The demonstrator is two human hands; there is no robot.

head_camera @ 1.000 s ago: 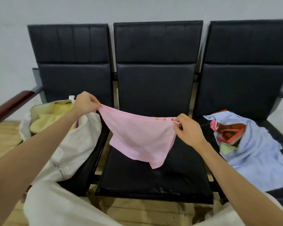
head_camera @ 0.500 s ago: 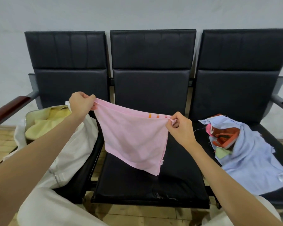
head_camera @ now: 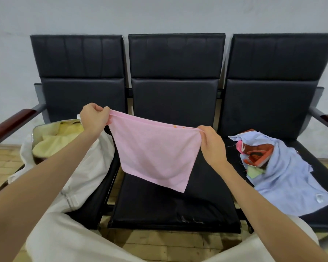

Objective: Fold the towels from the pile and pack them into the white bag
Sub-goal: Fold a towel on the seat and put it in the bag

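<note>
white bag (head_camera: pixel 87 167) partly behind left forearm, pile (head_camera: pixel 284 167) contents indistinct

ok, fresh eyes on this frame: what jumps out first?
The pink towel, held up over the middle black seat, pinched at its top corners by the left hand and right hand. Next, the open white bag on the left seat, and the pile of towels on the right seat.

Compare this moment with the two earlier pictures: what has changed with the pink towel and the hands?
The pink towel hung slack and bunched; now its top edge is drawn straighter between the hands and it hangs flatter. Left hand and right hand pinch the same top corners; nothing was released. White bag and pile are unchanged.
</note>
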